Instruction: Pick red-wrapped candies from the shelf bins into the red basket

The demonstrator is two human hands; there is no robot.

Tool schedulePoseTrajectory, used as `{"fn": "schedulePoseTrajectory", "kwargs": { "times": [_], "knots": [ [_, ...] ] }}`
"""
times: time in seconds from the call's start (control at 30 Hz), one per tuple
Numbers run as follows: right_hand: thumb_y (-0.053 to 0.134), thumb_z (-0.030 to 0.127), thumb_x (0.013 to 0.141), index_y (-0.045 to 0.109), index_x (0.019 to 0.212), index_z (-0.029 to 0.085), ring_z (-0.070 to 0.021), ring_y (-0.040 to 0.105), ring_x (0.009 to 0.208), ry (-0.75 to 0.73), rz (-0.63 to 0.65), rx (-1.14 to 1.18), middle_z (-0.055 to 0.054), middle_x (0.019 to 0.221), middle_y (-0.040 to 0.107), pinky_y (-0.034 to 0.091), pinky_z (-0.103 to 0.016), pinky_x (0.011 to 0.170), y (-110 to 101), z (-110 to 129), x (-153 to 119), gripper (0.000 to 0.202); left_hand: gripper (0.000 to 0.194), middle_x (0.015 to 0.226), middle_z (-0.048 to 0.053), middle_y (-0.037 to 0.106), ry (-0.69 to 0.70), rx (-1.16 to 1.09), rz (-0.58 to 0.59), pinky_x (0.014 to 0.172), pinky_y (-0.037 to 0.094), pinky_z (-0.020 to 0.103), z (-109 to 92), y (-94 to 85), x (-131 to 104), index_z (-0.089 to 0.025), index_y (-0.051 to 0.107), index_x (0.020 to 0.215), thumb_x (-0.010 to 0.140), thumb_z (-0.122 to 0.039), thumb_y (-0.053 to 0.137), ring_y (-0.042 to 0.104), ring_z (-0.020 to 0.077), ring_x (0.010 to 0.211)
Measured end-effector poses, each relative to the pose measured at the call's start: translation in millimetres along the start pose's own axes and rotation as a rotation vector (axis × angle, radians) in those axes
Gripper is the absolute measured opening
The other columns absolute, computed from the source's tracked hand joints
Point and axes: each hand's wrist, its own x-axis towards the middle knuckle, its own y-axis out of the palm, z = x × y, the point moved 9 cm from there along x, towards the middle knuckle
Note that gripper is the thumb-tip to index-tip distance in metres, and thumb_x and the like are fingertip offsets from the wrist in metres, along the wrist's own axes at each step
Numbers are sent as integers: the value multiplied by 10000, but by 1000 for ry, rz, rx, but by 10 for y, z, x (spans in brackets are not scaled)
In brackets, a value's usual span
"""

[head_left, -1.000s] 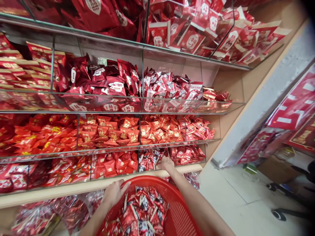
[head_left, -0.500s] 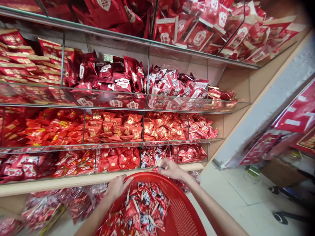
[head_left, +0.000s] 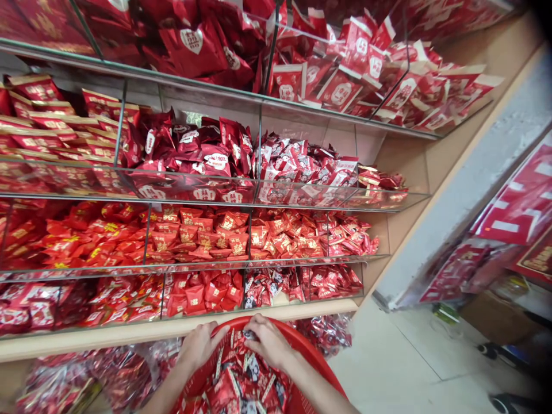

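A red plastic basket [head_left: 317, 368] stands in front of the lowest shelf, holding a heap of small red, white and black wrapped packets [head_left: 235, 382]. At its left rim is my left hand [head_left: 199, 348], closed on the edge with the thumb stretched along the inside. My right hand [head_left: 266, 340] is inside the far part of the basket, just above the heap. Its fingers are curled and pinched at a small wrapped packet [head_left: 249, 334], mostly covered by the fingertips. Similar packets [head_left: 263, 284] lie in the bottom shelf compartment beyond the basket.
Shelves with clear dividers hold red packets of several kinds, such as dark red bags [head_left: 190, 49] higher up. A pale wooden ledge [head_left: 129, 333] runs along the bottom. Plastic bags of packets [head_left: 325, 330] lie beneath it. Tiled floor [head_left: 401, 362] and a chair base [head_left: 509, 402] are at the right.
My right hand has moved from the bottom shelf compartment back and down into the basket. My left hand stays on the rim. The view has tilted slightly upward.
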Motion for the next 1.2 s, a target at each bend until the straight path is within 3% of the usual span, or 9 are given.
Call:
{"fn": "schedulePoseTrajectory", "kwargs": {
  "times": [0.23,0.43,0.5,0.6,0.73,0.8,0.9,1.03,1.2],
  "knots": [
    [547,337,835,603,1091,261,-199,560,942,7,-84,-63,-37,1067,544,451,-281,827,-15,64,-62,273,614,888,128,718,3,-8,7,744,437,324,63,53,63,-192,635,912,813,-642,229,658,285,894],
    [470,356,883,577,1116,251,-197,559,979,-30,-215,-25,-46,1087,563,436,-296,882,-504,52,-304,277,641,892,114,715,16,-12,-9,783,433,332,116,83,107,-201,634,884,805,-669,202,655,286,911],
    [421,331,905,589,1075,234,-186,571,934,-7,-319,-16,-51,1037,580,441,-288,854,-775,-130,-421,258,645,897,113,714,19,-12,-2,788,431,338,112,84,112,-204,637,883,804,-671,200,651,291,919],
    [355,308,922,573,1041,196,-178,577,866,108,-518,-33,-70,984,580,454,-273,780,-1235,-610,-588,273,640,889,107,715,14,-17,12,780,432,343,104,85,117,-210,638,910,795,-679,217,647,297,924],
    [368,308,901,548,1020,159,-210,570,930,431,-733,-238,-112,1028,558,436,-303,822,-1764,-1344,-734,262,622,905,110,715,5,-15,19,791,432,348,93,105,123,-211,638,916,796,-669,234,643,300,941],
    [391,365,890,560,1008,138,-236,588,913,626,-696,-356,-137,1030,559,440,-324,798,-1874,-1632,-704,306,621,914,115,715,3,-5,15,794,433,348,77,107,115,-207,640,912,799,-664,235,643,300,946],
    [387,490,871,600,970,107,-284,616,888,826,-551,-436,-181,1021,575,447,-357,749,-1878,-1889,-576,449,622,904,125,716,-14,2,-1,780,435,344,63,84,91,-200,643,910,802,-656,233,650,298,927],
    [366,508,867,643,900,108,-312,622,911,873,-476,-431,-208,1023,597,447,-368,721,-1839,-1939,-412,487,613,888,124,716,-44,-17,-15,782,431,332,75,42,59,-197,645,893,803,-650,242,652,286,919],
    [381,465,854,643,783,170,-269,636,853,878,-489,-273,-156,895,660,435,-330,669,-1813,-1969,-331,401,627,870,109,716,-46,-19,-20,785,427,329,67,14,35,-204,642,874,798,-669,228,654,277,893]
  ]
}}
